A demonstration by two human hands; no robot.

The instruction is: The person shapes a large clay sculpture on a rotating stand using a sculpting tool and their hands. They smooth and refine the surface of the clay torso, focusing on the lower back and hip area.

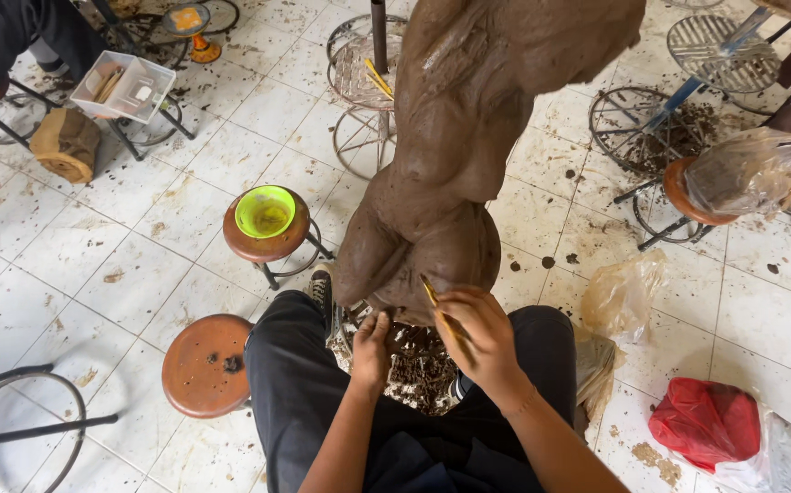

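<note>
A tall brown wet-clay figure sculpture (pixel 455 155) rises from a round stand between the seated person's knees, its lower bulge just above both hands. The right hand (pixel 479 340) is closed around a thin yellowish wooden modelling stick (pixel 438 306), whose tip touches the underside of the clay. The left hand (pixel 371 351) is curled with its fingers against the clay's base; whether it pinches a scrap cannot be told from this angle. Dark clay crumbs (pixel 418 365) lie heaped below. If the stick digs too deep at this narrow base, it could gouge the soft surface or weaken what carries the heavy mass above. A knock from a knee could tilt the stand. Fallen crumbs could also make the white tiled floor (pixel 176 228) slippery.
</note>
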